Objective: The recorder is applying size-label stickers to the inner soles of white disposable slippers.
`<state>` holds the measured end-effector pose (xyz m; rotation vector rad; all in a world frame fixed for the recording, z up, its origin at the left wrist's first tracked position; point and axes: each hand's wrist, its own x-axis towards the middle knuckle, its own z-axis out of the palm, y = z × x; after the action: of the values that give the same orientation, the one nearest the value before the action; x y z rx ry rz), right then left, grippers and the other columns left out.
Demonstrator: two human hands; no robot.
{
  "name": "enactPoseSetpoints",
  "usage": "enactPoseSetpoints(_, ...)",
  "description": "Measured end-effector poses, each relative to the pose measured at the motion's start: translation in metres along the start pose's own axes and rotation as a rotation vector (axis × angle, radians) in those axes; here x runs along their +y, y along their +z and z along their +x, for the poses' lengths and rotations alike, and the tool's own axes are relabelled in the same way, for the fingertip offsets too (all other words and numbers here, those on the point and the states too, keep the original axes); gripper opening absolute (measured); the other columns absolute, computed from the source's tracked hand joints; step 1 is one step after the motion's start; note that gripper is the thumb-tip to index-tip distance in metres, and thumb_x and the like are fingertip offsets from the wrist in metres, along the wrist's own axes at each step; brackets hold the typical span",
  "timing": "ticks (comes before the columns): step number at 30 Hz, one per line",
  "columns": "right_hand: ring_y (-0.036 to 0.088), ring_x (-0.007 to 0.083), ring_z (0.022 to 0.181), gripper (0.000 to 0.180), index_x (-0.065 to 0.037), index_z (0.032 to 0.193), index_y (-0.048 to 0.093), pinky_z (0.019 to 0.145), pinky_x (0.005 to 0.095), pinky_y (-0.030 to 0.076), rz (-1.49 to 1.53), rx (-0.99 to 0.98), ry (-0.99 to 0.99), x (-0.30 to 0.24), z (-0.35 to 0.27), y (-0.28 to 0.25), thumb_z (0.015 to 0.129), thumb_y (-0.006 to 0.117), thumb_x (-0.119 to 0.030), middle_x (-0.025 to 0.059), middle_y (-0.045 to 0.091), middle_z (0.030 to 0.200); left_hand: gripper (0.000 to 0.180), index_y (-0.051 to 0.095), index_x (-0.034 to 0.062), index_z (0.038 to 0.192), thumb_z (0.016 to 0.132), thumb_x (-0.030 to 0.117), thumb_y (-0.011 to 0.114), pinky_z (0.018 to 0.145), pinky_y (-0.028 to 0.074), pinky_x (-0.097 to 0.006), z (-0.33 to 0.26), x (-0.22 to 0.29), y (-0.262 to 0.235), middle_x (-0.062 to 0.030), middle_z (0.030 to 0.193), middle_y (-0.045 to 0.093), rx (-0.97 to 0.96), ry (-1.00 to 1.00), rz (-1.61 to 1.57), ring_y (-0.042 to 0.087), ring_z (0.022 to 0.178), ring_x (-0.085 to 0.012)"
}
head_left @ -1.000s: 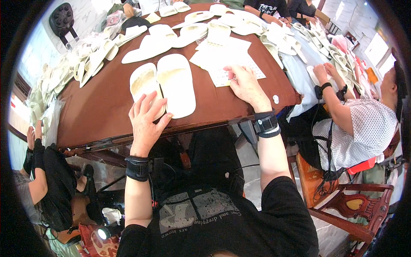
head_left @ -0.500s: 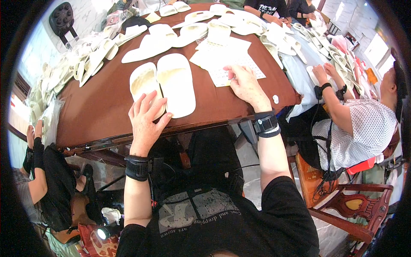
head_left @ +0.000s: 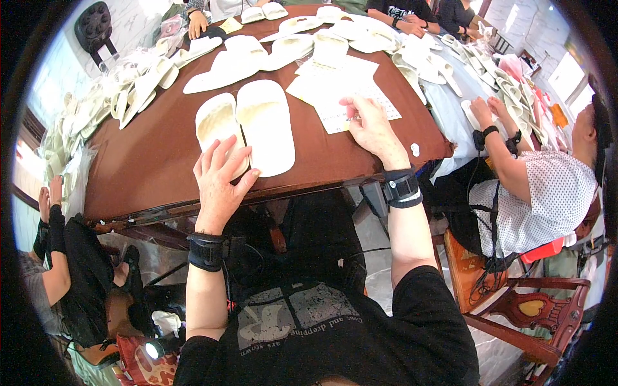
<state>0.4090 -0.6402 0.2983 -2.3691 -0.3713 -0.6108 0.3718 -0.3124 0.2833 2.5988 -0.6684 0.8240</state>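
Head view: the left hand (head_left: 221,177) rests with fingers spread over the near end of the left cream-white, open-toed slipper (head_left: 214,122), gripping nothing; its matching right slipper (head_left: 265,132) lies alongside on the brown cloth-covered table (head_left: 148,151). The right hand (head_left: 374,132) is half-curled over a white printed paper sheet (head_left: 330,118); whether it pinches anything, I cannot tell. That sheet has shifted slightly while the slippers stay put, suggesting attention is on the paper.

Slippers (head_left: 265,128) at left fingers (head_left: 238,159) are cream-white, tablecloth (head_left: 154,151) beneath is plain brown, sheet (head_left: 331,119) by right fingers (head_left: 362,108) is white with dark print.
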Motion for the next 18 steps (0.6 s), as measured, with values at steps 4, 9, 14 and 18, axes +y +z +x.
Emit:
enactPoseSetpoints(4, 0.053, 0.0285, 0.097, 0.038, -0.011, 0.114, 0.059, 0.092, 0.0416, 0.039, 0.01, -0.008, 0.008, 0.0013, 0.0001, -0.0001, 0.078, 0.055, -0.001, 0.0084, 0.06, 0.092, 0.038, 0.068, 0.0184, 0.117, 0.081, 0.031, 0.072, 0.108, 0.028, -0.046, 0.0003, 0.0003, -0.0003, -0.0055, 0.138, 0.053, 0.003, 0.005, -0.013, 0.041, 0.133, -0.0318)
enactPoseSetpoints(9, 0.055, 0.0267, 0.088, 0.037, -0.007, 0.11, 0.061, 0.078, 0.038, 0.048, -0.057, 0.033, -0.081, 0.0059, 0.0004, 0.0024, 0.075, 0.054, 0.003, 0.0083, 0.058, 0.085, 0.039, 0.068, 0.0193, 0.116, 0.08, 0.032, 0.073, 0.108, 0.028, -0.048, -0.0006, -0.0006, 0.003, -0.0052, 0.138, 0.053, 0.014, 0.007, -0.016, 0.041, 0.133, -0.0317)
enactPoseSetpoints(14, 0.054, 0.0271, 0.091, 0.035, -0.007, 0.11, 0.061, 0.085, 0.0397, 0.043, -0.027, 0.002, -0.03, 0.0047, -0.0003, 0.0024, 0.077, 0.055, 0.0, 0.0078, 0.059, 0.086, 0.039, 0.069, 0.0206, 0.115, 0.078, 0.033, 0.075, 0.109, 0.027, -0.048, -0.0007, 0.0004, 0.0034, -0.0047, 0.137, 0.054, 0.005, -0.012, -0.028, 0.041, 0.133, -0.0312)
enactPoseSetpoints(18, 0.054, 0.0239, 0.084, 0.038, -0.007, 0.111, 0.061, 0.074, 0.0358, 0.047, -0.048, 0.033, -0.059, 0.0081, 0.0004, 0.0034, 0.075, 0.056, 0.002, 0.0079, 0.056, 0.083, 0.04, 0.069, 0.0208, 0.115, 0.078, 0.034, 0.075, 0.108, 0.028, -0.048, -0.0008, -0.0014, 0.0026, -0.0047, 0.137, 0.053, 0.008, -0.007, -0.016, 0.041, 0.133, -0.0315)
